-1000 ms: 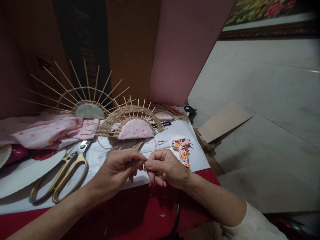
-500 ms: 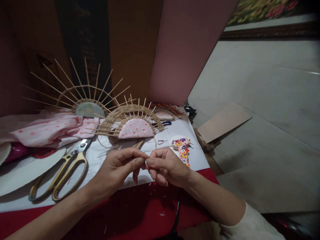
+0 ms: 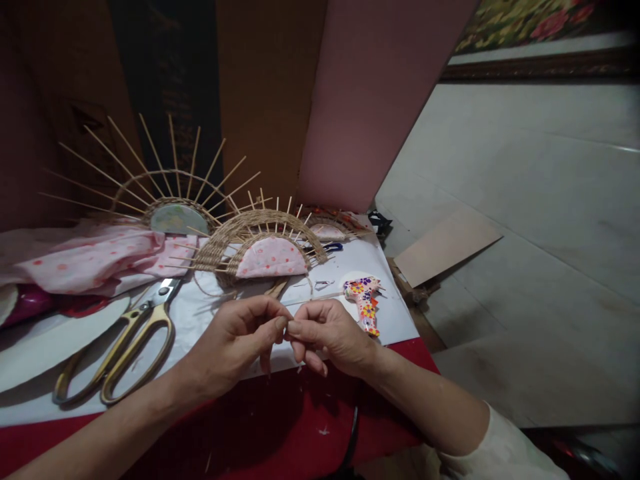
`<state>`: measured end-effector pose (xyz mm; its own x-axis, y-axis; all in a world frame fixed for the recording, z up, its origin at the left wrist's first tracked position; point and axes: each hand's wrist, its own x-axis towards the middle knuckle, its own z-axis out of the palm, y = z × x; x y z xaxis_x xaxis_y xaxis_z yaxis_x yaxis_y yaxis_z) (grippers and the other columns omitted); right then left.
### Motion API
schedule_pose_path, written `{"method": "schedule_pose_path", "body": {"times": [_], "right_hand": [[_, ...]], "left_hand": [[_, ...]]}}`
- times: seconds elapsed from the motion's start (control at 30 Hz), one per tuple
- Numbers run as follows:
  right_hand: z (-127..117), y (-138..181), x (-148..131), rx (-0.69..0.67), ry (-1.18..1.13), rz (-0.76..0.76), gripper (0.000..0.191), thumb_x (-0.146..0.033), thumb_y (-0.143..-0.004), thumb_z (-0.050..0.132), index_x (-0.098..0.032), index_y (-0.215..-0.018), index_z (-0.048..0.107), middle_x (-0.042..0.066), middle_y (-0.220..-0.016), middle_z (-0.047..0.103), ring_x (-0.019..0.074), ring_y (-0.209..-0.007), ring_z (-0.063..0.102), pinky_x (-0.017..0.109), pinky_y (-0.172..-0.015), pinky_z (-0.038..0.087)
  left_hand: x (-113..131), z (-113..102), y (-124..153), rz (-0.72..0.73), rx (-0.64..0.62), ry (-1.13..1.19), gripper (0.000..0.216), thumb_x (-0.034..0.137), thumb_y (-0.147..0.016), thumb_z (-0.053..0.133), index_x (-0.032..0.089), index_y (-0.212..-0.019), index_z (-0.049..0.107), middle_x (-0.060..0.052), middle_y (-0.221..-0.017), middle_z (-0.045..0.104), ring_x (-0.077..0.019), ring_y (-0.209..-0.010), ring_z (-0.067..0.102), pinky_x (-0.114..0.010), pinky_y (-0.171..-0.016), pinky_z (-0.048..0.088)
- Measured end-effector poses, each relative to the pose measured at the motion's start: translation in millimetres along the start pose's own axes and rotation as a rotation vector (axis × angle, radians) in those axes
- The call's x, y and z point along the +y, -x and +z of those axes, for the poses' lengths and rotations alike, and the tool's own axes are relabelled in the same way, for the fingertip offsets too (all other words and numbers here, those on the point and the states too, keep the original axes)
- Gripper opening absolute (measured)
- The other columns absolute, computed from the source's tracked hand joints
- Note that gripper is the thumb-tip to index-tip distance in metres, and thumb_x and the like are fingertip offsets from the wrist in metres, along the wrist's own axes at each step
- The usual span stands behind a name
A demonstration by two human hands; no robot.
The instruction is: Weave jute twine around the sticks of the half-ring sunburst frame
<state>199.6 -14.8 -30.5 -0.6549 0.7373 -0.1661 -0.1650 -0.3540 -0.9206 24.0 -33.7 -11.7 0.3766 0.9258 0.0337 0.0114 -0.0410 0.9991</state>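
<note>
My left hand [image 3: 247, 337] and my right hand [image 3: 333, 337] meet fingertip to fingertip over the table's front edge. Thumb and forefinger are pinched on each; what lies between them is too small to make out. Just beyond stands a half-round woven piece [image 3: 270, 258], with a pink dotted fabric centre, a twine arch and thin wooden sticks. A hot glue gun [image 3: 367, 300] with a flower pattern lies right of my right hand. Large scissors [image 3: 145, 327] with brass-coloured handles lie left of my left hand.
A second stick fan [image 3: 177, 217] with a pale green centre stands behind, beside crumpled pink dotted fabric [image 3: 100, 260]. Another woven piece [image 3: 327, 230] sits farther back. A white curved card [image 3: 65, 340] lies at left. Cardboard [image 3: 265, 100] rises behind the table.
Both hands have shifted very slightly left, still pinched together. The objects on the table have stayed in place.
</note>
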Motion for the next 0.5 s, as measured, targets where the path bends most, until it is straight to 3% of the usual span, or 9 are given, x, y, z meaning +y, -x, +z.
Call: {"method": "schedule_pose_path", "body": {"times": [0.17,0.5], "right_hand": [[0.4,0.0,-2.0,0.003,0.008,0.003,0.026,-0.035,-0.077,0.066,-0.012,-0.069,0.057,-0.001,-0.055,0.063,0.0044,-0.033,0.049,0.013,-0.031,0.038],[5.0,3.1,2.8,0.190,0.253,-0.207,0.029,-0.040,-0.078,0.064,-0.013,-0.070,0.058,-0.003,-0.056,0.059,0.0032,-0.038,0.048,0.013,-0.035,0.036]], "left_hand": [[-3.6,-1.3,0.3,0.014,0.008,0.025,0.019,0.032,-0.082,0.058,0.015,-0.079,0.062,0.003,-0.063,0.058,-0.0067,-0.045,0.053,-0.016,-0.040,0.046],[-2.1,-0.6,-2.9,-0.052,0.051,0.081,0.016,0.029,-0.074,0.066,0.013,-0.072,0.065,0.002,-0.059,0.061,-0.0079,-0.044,0.053,-0.019,-0.042,0.049]]}}
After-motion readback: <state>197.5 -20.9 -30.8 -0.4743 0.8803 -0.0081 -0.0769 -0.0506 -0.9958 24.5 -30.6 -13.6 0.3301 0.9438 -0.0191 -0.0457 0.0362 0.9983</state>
